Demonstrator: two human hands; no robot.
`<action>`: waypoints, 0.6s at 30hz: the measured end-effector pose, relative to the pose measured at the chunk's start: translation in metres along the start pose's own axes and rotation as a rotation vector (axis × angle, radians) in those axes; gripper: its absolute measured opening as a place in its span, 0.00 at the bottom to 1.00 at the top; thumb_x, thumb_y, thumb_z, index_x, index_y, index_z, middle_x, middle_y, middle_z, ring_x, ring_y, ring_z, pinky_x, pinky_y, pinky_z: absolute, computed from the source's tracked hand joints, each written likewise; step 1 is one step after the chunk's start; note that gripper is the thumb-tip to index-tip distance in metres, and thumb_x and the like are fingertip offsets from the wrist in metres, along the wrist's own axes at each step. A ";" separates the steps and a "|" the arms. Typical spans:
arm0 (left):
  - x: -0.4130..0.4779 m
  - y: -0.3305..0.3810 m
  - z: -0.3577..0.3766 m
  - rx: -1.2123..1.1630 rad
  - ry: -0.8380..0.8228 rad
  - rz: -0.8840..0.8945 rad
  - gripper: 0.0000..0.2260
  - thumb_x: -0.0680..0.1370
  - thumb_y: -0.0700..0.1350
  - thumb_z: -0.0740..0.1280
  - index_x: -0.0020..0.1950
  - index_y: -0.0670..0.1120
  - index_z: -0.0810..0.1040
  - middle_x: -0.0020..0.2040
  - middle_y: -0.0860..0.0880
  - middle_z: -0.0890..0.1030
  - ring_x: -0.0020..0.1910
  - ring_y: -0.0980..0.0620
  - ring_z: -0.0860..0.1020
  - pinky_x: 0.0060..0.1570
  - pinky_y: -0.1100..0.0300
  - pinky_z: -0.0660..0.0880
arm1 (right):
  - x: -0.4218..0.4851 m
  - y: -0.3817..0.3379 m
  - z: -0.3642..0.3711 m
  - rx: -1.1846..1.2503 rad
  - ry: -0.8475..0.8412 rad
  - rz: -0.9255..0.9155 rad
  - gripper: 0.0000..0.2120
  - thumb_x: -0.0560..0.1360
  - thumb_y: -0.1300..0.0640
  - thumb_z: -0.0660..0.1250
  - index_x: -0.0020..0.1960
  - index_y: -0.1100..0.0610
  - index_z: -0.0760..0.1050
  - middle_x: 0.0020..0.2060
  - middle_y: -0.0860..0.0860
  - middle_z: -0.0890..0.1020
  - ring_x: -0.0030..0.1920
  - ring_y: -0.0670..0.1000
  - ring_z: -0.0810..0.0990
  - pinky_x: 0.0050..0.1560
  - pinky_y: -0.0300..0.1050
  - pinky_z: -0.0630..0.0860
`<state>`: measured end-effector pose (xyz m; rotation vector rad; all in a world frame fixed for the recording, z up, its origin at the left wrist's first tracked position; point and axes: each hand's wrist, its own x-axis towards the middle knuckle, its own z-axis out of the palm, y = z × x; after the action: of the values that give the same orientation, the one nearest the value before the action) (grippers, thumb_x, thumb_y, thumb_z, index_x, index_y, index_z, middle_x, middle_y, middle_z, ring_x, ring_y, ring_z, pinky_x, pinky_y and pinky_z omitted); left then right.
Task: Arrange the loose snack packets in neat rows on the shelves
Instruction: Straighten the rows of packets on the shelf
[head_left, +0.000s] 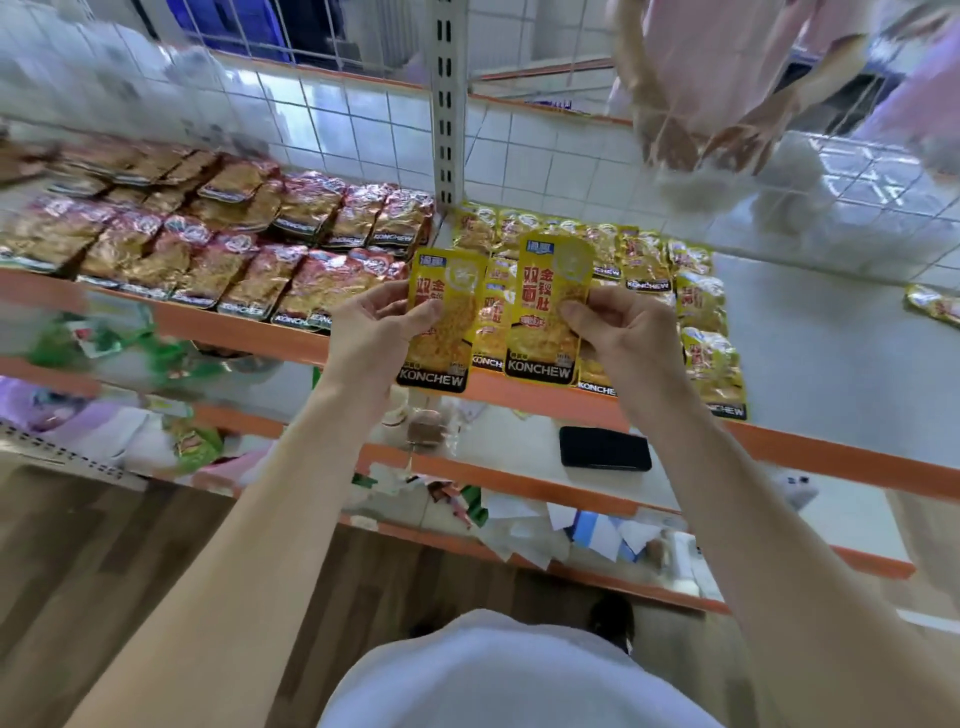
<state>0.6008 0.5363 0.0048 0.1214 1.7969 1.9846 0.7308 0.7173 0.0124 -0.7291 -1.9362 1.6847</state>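
- Step in hand: placing, judged mid-task. 2 yellow packets are held upright over the front edge of the shelf (810, 332), in front of the yellow rows (644, 265) laid there.
- Left hand (371, 325): closed in a pinch on the left packet (441, 332), thumb on its face, fingers behind.
- Right hand (623, 325): closed likewise on the right packet (545, 312), thumb on the front near its right edge.
- Neighbouring stock: red packets (218, 244) lie in rows on the left bay, apparently done.
- Loose item: 1 stray yellow packet (935, 304) lies well apart at the far right.
- Next move calls for: laying both packets flat, label forward, edges aligned with the existing rows; the bare shelf to the right looks the likely spot.
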 end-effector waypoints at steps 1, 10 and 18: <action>0.000 0.002 -0.004 0.008 -0.008 0.008 0.08 0.73 0.37 0.76 0.45 0.50 0.85 0.47 0.47 0.86 0.55 0.42 0.83 0.63 0.40 0.76 | -0.002 -0.001 0.005 -0.001 0.014 0.002 0.04 0.76 0.62 0.72 0.48 0.55 0.83 0.41 0.51 0.87 0.43 0.52 0.86 0.50 0.56 0.83; 0.009 0.004 -0.014 0.042 -0.056 0.008 0.09 0.73 0.37 0.75 0.50 0.49 0.83 0.48 0.47 0.86 0.52 0.45 0.84 0.60 0.43 0.78 | -0.009 -0.002 0.015 0.005 0.077 0.036 0.04 0.75 0.63 0.72 0.48 0.56 0.82 0.41 0.52 0.87 0.44 0.53 0.86 0.51 0.55 0.83; 0.032 0.010 0.014 0.090 -0.042 0.012 0.10 0.72 0.40 0.77 0.51 0.49 0.83 0.47 0.49 0.87 0.52 0.47 0.85 0.61 0.44 0.78 | 0.016 0.000 -0.008 -0.026 0.144 0.038 0.07 0.75 0.60 0.73 0.44 0.48 0.81 0.36 0.44 0.86 0.40 0.43 0.85 0.46 0.41 0.81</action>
<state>0.5747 0.5606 0.0094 0.2014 1.8631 1.8954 0.7244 0.7335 0.0131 -0.8769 -1.8583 1.5861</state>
